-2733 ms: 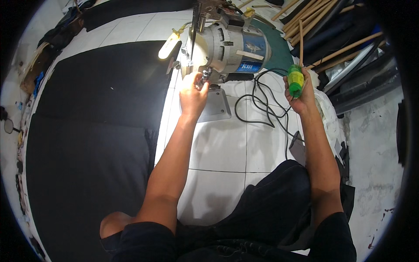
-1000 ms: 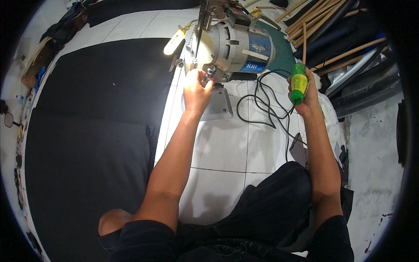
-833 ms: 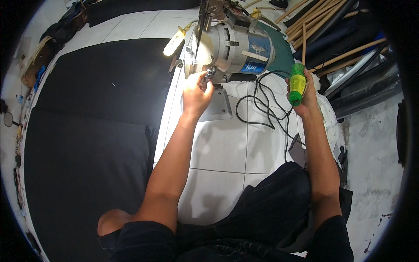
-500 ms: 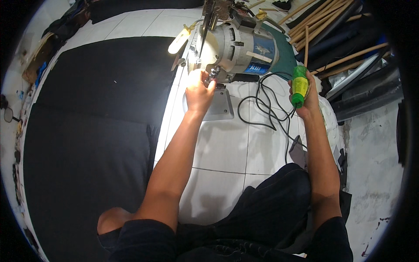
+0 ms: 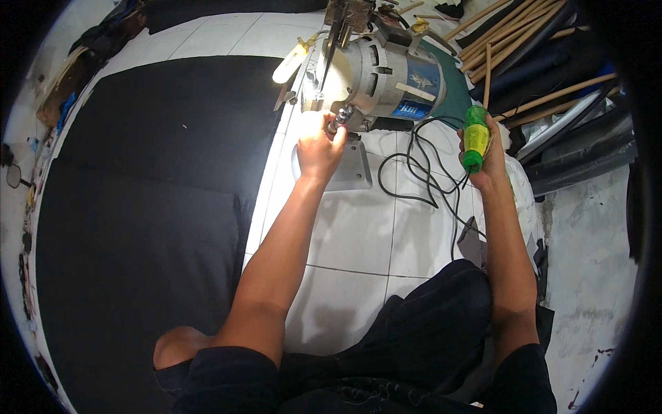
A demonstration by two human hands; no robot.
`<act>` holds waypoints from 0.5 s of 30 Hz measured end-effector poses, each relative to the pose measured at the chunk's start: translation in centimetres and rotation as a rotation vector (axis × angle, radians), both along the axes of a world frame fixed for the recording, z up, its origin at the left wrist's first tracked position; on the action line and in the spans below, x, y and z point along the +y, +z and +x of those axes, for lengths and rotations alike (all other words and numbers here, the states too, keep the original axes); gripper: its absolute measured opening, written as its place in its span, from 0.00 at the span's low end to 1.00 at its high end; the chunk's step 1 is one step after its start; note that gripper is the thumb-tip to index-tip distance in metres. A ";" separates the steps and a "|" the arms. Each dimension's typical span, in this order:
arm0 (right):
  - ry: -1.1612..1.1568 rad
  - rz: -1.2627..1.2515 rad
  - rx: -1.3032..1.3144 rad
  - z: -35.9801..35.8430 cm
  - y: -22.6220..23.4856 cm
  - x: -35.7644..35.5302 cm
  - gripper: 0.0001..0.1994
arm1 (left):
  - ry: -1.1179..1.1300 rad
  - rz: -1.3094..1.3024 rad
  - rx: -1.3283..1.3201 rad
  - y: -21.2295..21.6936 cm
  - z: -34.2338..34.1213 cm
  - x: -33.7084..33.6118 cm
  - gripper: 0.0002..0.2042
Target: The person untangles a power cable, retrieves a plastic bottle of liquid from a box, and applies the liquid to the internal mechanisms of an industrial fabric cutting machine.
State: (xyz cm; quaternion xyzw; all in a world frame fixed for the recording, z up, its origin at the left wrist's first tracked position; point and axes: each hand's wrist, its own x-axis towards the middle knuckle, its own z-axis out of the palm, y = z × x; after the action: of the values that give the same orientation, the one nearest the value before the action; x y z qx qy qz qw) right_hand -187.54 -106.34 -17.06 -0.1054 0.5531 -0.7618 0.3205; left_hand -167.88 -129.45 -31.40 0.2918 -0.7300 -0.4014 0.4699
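A grey electric cloth-cutting machine (image 5: 376,79) with a blue label stands on its flat metal base plate (image 5: 352,172) on the white tiled floor. My left hand (image 5: 318,141) reaches up to the machine's lower front and pinches a small knob or screw there, lit by a bright lamp. My right hand (image 5: 486,155) is held off to the right, closed around the green handle of a screwdriver (image 5: 474,136) that points up and away. The machine's black power cable (image 5: 420,176) loops on the floor between my two hands.
A large sheet of black fabric (image 5: 138,221) covers the floor on the left. Wooden sticks and dark rolls (image 5: 545,76) are piled at the upper right. My knees in black trousers (image 5: 414,338) fill the bottom. Clutter lines the far left edge.
The view has shifted slightly, so the machine sits higher in the picture. My left hand stays at the machine's lower front. My right hand still holds the screwdriver aside.
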 end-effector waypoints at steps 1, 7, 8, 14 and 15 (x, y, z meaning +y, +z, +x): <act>-0.009 0.007 -0.003 0.1 0.0 0.1 0.22 | 0.003 0.029 -0.025 0.3 0.0 0.1 0.14; 0.012 -0.010 -0.001 -0.2 0.1 0.3 0.22 | -0.046 0.001 0.116 0.5 -0.1 0.6 0.16; 0.020 -0.016 0.005 -0.3 0.1 0.4 0.22 | -0.068 -0.005 0.160 0.6 -0.1 0.9 0.16; -0.003 0.013 0.009 0.6 0.5 -0.4 0.21 | -0.014 -0.105 0.060 -0.8 0.1 -0.1 0.16; -0.007 0.013 0.009 0.5 0.5 -0.3 0.21 | 0.000 -0.068 0.055 -0.6 -0.1 0.0 0.16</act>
State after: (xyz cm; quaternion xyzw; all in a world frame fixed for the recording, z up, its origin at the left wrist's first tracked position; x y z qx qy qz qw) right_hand -187.01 -106.61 -16.56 -0.1046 0.5597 -0.7589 0.3160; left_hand -167.94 -129.49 -32.05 0.2645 -0.7300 -0.3843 0.4993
